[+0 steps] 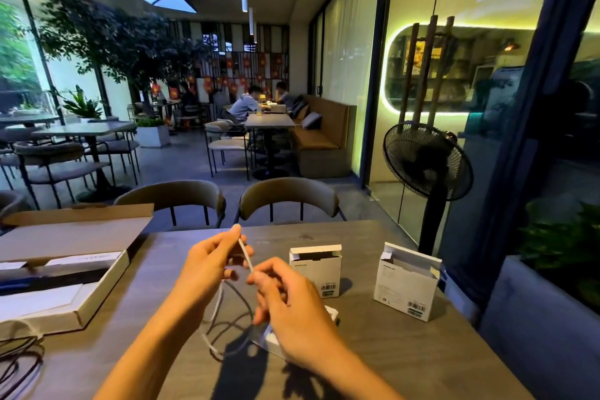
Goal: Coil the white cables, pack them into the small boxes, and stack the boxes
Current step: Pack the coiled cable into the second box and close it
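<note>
Two bare forearms are stretched out over the grey table (389,351), and a white cable (245,253) is held up between the hands. The left hand (207,265) is curled, the cable's upper end pinched between thumb and fingertips. The right hand (285,299) is curled too, the cable pinched lower down at its fingertips. A short straight stretch is pulled taut between the two grips. Below, the rest of the cable is seen hanging in loose loops down to the tabletop, just under the wrists.

Behind the right hand, a small white box (316,269) is stood upright with its top flap open. Further right, a second small box (407,282) is also stood open, well apart from the first. At the left, a large flat carton (65,295) is laid open, its lid raised. A dark cord (19,364) is coiled at the near left edge. Beyond the table, two chairs (285,198) are tucked in, and a black fan (427,161) is stood at the right.
</note>
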A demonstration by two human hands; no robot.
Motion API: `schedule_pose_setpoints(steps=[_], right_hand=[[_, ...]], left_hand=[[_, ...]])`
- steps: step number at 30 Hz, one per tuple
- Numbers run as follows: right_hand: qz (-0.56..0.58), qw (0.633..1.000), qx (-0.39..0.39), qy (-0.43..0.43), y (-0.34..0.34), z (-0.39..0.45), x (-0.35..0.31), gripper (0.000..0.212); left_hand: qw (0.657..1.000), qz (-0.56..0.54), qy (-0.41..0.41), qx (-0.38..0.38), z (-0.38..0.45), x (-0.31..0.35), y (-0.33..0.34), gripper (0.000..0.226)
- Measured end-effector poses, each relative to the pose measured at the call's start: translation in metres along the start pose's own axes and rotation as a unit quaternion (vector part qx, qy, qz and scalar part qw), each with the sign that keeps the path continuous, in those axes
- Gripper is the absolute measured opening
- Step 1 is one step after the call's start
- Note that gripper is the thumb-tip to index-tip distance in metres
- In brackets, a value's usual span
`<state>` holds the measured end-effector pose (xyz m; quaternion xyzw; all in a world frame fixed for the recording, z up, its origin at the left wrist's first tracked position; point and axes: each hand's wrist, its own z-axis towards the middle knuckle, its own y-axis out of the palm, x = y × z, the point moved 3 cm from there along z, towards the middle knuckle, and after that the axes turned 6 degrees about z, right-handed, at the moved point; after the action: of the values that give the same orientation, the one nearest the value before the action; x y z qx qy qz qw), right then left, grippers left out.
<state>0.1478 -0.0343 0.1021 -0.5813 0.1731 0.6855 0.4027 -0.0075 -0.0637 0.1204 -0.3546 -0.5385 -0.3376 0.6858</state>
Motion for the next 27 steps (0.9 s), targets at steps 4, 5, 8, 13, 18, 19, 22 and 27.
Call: schedule_pose_setpoints(steps=[4,5,8,13,18,19,22,27], right_hand=[[-0.162,0.974,0.104,-0.118,-0.036,0.010,-0.006,0.021],[-0.187,0.966,0.111,-0.137,-0.045,0.014,-0.007,0.020],[-0.221,0.963,0.059,-0.144,-0.058,0.029,-0.012,0.020],[-0.209,0.955,0.069,-0.196,-0.062,0.044,-0.021,0.017],[-0.065,0.977,0.125,-0.160,-0.072,0.044,-0.019,0.007],[-0.047,0.980,0.121,-0.148,-0.071,0.044,-0.017,0.007],[-0.001,0.987,0.102,-0.123,-0.067,0.046,-0.009,0.010],[-0.011,0.989,0.101,-0.110,-0.063,0.049,0.002,0.012]], left_hand=[[0.926,0.324,0.106,0.165,-0.008,0.003,-0.023,0.042],[0.908,0.347,0.141,0.188,-0.009,0.005,-0.023,0.039],[0.914,0.322,0.216,0.118,-0.008,0.013,-0.003,0.027],[0.971,0.132,0.150,-0.129,-0.013,0.011,0.043,0.043],[0.977,-0.123,-0.043,-0.168,-0.016,0.003,0.062,0.046],[0.976,-0.141,-0.058,-0.157,-0.015,0.003,0.064,0.041],[0.985,-0.087,-0.031,-0.147,-0.010,-0.002,0.068,0.035],[0.981,-0.042,-0.016,-0.189,-0.012,-0.001,0.074,0.037]])
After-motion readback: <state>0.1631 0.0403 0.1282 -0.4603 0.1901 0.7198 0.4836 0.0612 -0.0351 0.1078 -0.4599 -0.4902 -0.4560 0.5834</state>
